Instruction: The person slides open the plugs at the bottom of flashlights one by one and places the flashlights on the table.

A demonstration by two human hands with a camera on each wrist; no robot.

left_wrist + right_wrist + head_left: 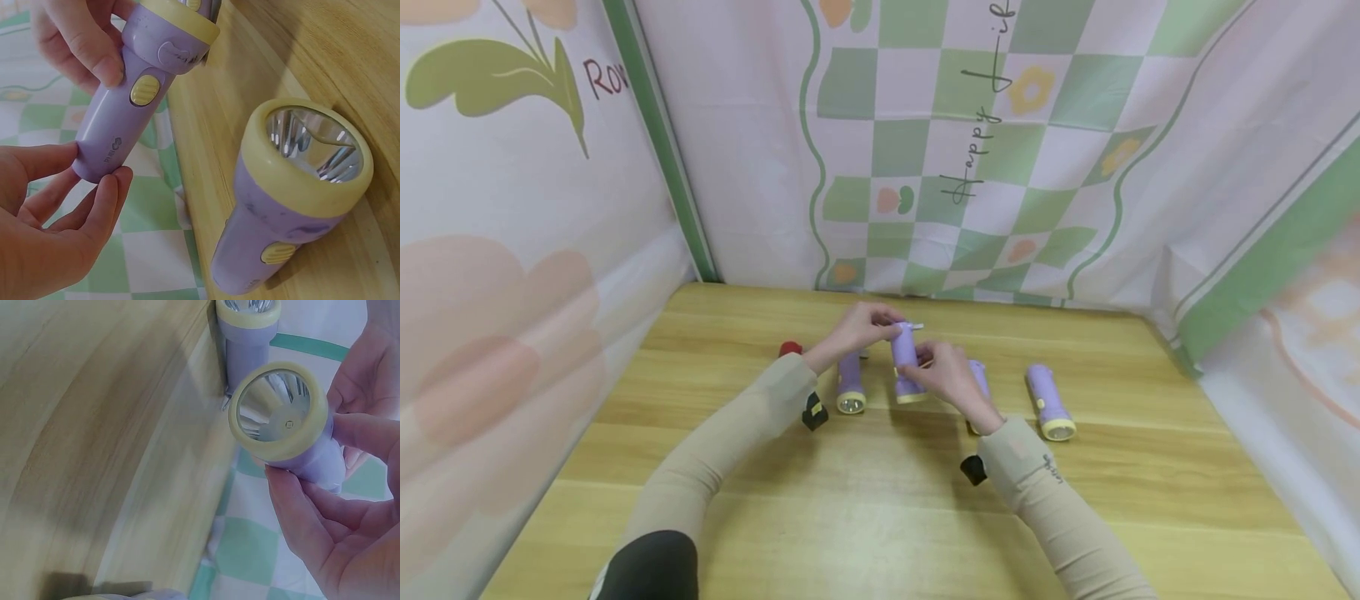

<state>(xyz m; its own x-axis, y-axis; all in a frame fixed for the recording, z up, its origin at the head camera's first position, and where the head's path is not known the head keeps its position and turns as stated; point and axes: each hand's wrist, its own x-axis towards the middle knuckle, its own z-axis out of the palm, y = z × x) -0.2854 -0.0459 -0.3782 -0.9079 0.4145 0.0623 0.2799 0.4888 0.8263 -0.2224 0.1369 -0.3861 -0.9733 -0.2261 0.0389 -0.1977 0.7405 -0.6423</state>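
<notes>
Both hands hold a purple flashlight [904, 350] with a yellow rim, raised a little off the wooden table. My left hand [861, 327] pinches its tail end between thumb and fingers. Around the body close to the head, my right hand [951, 372] grips with thumb and fingers. In the left wrist view, a yellow switch [145, 90] shows on the body. The right wrist view looks into the lens [275, 409], which appears unlit. A small pale piece [917, 326] sticks out at the tail; its kind is unclear.
A matching flashlight [851, 383] lies left of the hands. Another flashlight [979, 379] is partly hidden behind the right wrist, and one more flashlight [1049, 402] lies farther right. A red object [790, 347] shows behind the left sleeve. Patterned cloth [925, 167] hangs at the table's back edge.
</notes>
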